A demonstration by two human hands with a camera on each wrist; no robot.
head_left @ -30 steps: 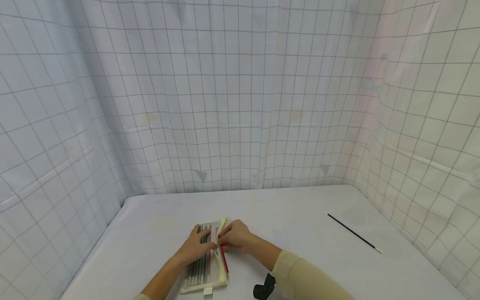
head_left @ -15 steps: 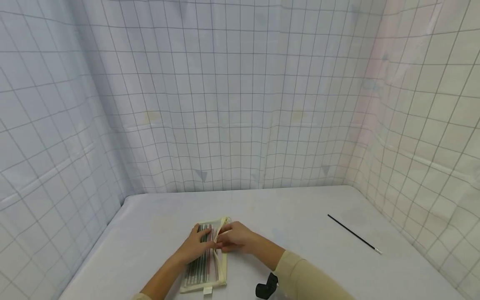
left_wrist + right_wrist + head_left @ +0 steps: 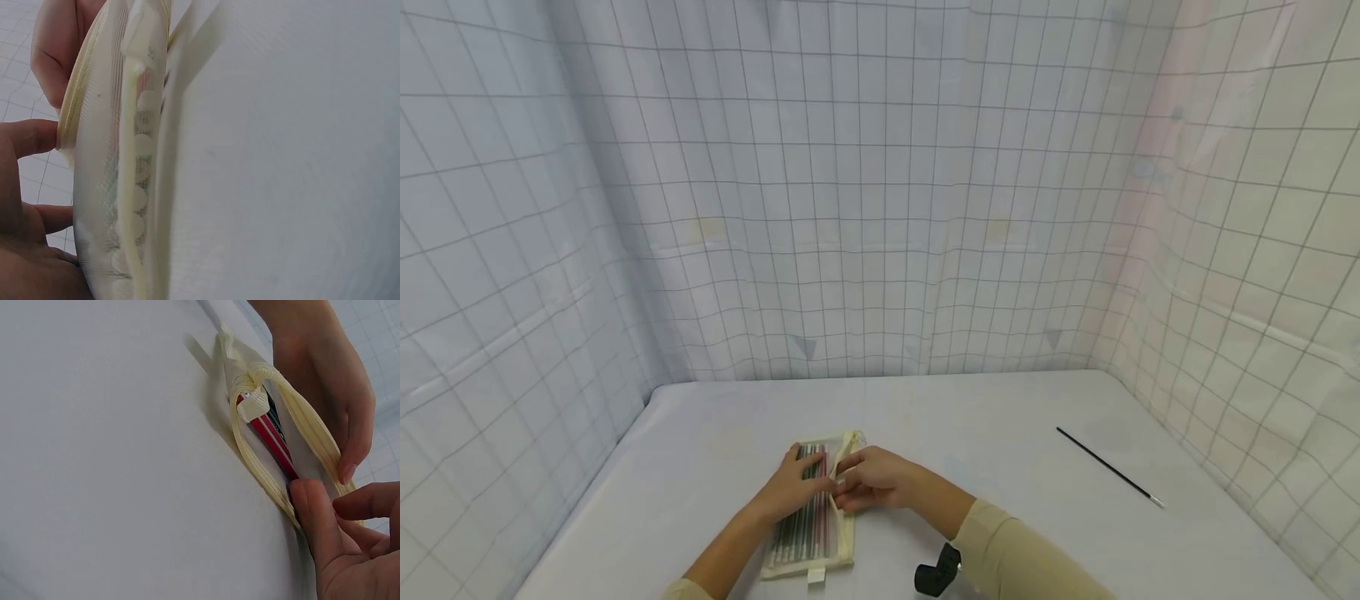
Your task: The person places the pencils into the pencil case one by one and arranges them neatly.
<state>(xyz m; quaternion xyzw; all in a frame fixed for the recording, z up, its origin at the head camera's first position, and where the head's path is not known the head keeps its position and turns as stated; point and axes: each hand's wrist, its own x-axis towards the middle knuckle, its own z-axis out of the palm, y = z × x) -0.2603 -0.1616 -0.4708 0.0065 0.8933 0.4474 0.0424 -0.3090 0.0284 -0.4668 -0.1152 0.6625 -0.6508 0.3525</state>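
A see-through pencil case [image 3: 842,554] with cream trim lies on the table, several pencils [image 3: 805,525] showing through its front. My left hand [image 3: 786,492] lies across it, fingers spread over the front, with the thumb at the zip edge. In the right wrist view the zip [image 3: 309,428] gapes, and a red pencil [image 3: 269,440] is inside beside dark ones. My right hand [image 3: 876,479] holds the case at the opening; in the right wrist view, one fingertip [image 3: 306,490] is in the gap against the red pencil. What its other fingers touch is partly hidden.
A thin black pencil-like stick [image 3: 1108,465] with a pale tip lies at the right of the white table [image 3: 970,417]. Near my right sleeve [image 3: 1015,550] is a black object [image 3: 936,573]. Gridded white curtains [image 3: 880,208] enclose the table's back and sides.
A second ago the red pencil stuck out along the case's right edge; now it is inside with the others. My right hand has shifted slightly rightward; my left hand has stayed nearly still.
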